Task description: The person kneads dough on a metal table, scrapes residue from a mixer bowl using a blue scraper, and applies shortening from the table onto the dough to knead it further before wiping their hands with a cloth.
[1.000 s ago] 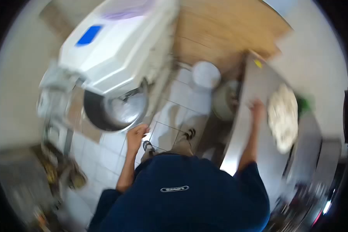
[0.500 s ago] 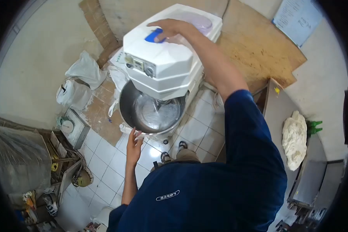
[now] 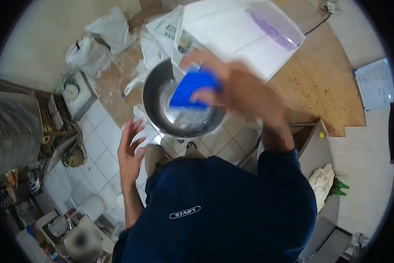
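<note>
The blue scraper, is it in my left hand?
No, the right hand grips the blue scraper, while the left hand is well apart from it.

A flat blue scraper [image 3: 193,90], slightly blurred, tilts in the right hand [image 3: 238,85]. The round steel bowl [image 3: 155,101] stands open beyond; its inside shines.

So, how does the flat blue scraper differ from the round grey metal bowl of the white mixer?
The flat blue scraper has straight edges; the round grey metal bowl has a curved rim and is hollow. The scraper fits in the right hand, while the bowl is much larger. The scraper is held and looks blurred, whereas the bowl stands partly beneath the white mixer head and looks sharper.
</note>
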The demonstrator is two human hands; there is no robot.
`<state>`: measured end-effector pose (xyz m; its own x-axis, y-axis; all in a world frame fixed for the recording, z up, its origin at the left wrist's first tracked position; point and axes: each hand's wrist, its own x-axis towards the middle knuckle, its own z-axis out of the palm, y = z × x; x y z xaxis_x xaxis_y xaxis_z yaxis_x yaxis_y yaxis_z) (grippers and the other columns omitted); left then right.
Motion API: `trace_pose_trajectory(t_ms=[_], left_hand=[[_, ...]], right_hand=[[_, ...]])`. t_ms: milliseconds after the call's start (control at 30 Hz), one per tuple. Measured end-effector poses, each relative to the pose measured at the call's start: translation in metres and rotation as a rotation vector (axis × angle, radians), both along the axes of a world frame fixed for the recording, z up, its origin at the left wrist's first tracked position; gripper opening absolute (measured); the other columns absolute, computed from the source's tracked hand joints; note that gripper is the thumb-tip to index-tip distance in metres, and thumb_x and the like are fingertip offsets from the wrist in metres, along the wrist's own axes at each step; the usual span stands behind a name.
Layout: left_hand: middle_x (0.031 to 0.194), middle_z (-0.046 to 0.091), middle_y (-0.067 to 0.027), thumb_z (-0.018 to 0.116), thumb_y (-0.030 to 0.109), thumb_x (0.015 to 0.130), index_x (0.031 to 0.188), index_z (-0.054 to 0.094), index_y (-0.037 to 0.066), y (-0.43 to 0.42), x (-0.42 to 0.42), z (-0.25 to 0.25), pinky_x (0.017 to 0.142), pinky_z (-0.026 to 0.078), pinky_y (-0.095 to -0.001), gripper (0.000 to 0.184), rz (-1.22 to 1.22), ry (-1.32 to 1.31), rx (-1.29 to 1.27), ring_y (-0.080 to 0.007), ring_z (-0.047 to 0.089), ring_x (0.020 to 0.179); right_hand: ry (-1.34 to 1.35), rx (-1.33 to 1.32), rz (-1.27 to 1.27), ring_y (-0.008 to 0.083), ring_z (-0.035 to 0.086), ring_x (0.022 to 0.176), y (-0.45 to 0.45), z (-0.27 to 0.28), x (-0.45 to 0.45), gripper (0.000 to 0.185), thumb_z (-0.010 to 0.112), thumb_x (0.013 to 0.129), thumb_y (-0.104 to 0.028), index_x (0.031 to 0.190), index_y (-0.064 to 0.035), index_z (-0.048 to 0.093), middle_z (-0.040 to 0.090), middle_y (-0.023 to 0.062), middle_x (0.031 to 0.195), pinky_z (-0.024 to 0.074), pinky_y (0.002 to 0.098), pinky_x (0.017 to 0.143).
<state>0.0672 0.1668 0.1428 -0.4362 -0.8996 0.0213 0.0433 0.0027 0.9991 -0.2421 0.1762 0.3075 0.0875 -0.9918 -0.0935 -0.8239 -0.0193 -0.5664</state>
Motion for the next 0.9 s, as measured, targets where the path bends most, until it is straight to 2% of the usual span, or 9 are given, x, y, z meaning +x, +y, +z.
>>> trace_pose_trajectory(t_ms=[133,233,367,467,533,567,700,800,900], left_hand=[[0.078,0.073,-0.0068,0.075,0.024,0.091,0.101,0.074,0.0,-0.043,-0.029,0.018,0.066,0.049,-0.0301,0.026,-0.162,-0.496,-0.048,-0.0119,0.062,0.07],[0.073,0.07,-0.0081,0.071,0.025,0.095,0.104,0.072,0.001,-0.078,-0.011,-0.065,0.061,0.046,-0.0292,0.026,-0.08,-0.282,0.212,-0.0082,0.056,0.066],[0.08,0.073,-0.0112,0.046,0.022,0.105,0.089,0.069,0.006,-0.141,0.0,-0.099,0.065,0.052,-0.0366,0.032,-0.682,-0.942,-0.397,-0.0261,0.069,0.068],[0.091,0.075,-0.0094,0.044,0.018,0.101,0.098,0.068,0.007,-0.224,0.05,-0.187,0.071,0.054,-0.0369,0.027,-0.386,-0.586,-0.309,-0.0247,0.072,0.077],[0.113,0.071,-0.0108,0.055,0.006,0.098,0.133,0.059,0.004,-0.295,0.098,-0.238,0.08,0.054,-0.0304,0.035,-0.066,-0.746,0.075,-0.0171,0.067,0.091],[0.13,0.063,-0.0116,0.056,0.002,0.098,0.146,0.047,0.004,-0.322,0.119,-0.265,0.091,0.051,-0.0296,0.049,0.107,-0.523,-0.07,-0.0179,0.062,0.106],[0.143,0.052,-0.0144,0.059,0.025,0.101,0.151,0.037,0.004,-0.375,0.203,-0.318,0.108,0.041,-0.0413,0.059,0.327,-0.428,0.573,-0.0256,0.053,0.127],[0.144,0.054,-0.0134,0.053,0.033,0.103,0.153,0.037,0.004,-0.327,0.311,-0.395,0.109,0.04,-0.0409,0.06,0.16,-0.473,0.783,-0.0267,0.051,0.132],[0.131,0.064,-0.0155,0.051,0.039,0.102,0.144,0.048,-0.002,-0.251,0.429,-0.439,0.096,0.048,-0.0377,0.059,-0.236,-0.958,0.946,-0.0272,0.061,0.119]], right_hand=[[-0.463,-0.299,0.092,0.0287,0.072,0.082,-0.011,-0.117,0.071,0.04,0.076,0.085,-0.014,0.118,-0.0015,0.057,0.069,0.0218,0.09,0.054,0.0359,0.069],[-1.08,-0.031,-0.43,0.0187,0.07,0.075,-0.029,-0.202,0.108,0.034,0.074,0.091,-0.02,0.114,0.0017,0.062,0.072,0.0165,0.085,0.054,0.0356,0.068],[-0.782,0.105,-0.831,0.0158,0.067,0.08,-0.042,-0.286,0.143,0.032,0.07,0.095,-0.022,0.113,0.0042,0.065,0.072,0.0122,0.091,0.054,0.0338,0.076],[-0.533,0.157,-1.073,0.0221,0.07,0.083,-0.059,-0.331,0.131,0.041,0.071,0.093,-0.025,0.119,0.0034,0.061,0.072,0.0147,0.09,0.0547,0.0377,0.076],[-0.389,0.224,-1.232,0.0284,0.071,0.088,-0.062,-0.391,0.114,0.045,0.072,0.091,-0.025,0.123,0.0027,0.059,0.072,0.0169,0.094,0.0547,0.039,0.08],[-0.409,0.257,-1.156,0.0317,0.07,0.091,-0.071,-0.412,0.113,0.047,0.073,0.089,-0.025,0.124,0.0024,0.058,0.071,0.0191,0.098,0.0545,0.0406,0.082],[-0.259,0.51,-0.807,0.0426,0.066,0.106,-0.118,-0.495,0.11,0.056,0.072,0.084,-0.015,0.133,0.0011,0.05,0.067,0.0265,0.111,0.0525,0.0475,0.092],[0.084,0.683,-0.982,0.0467,0.064,0.106,-0.179,-0.552,0.088,0.059,0.066,0.083,-0.006,0.138,0.0048,0.045,0.065,0.0315,0.112,0.0512,0.0495,0.095],[0.431,0.318,-1.017,0.0497,0.063,0.104,-0.172,-0.657,0.035,0.071,0.068,0.085,-0.011,0.144,0.0071,0.033,0.059,0.0364,0.119,0.0512,0.0503,0.094]])
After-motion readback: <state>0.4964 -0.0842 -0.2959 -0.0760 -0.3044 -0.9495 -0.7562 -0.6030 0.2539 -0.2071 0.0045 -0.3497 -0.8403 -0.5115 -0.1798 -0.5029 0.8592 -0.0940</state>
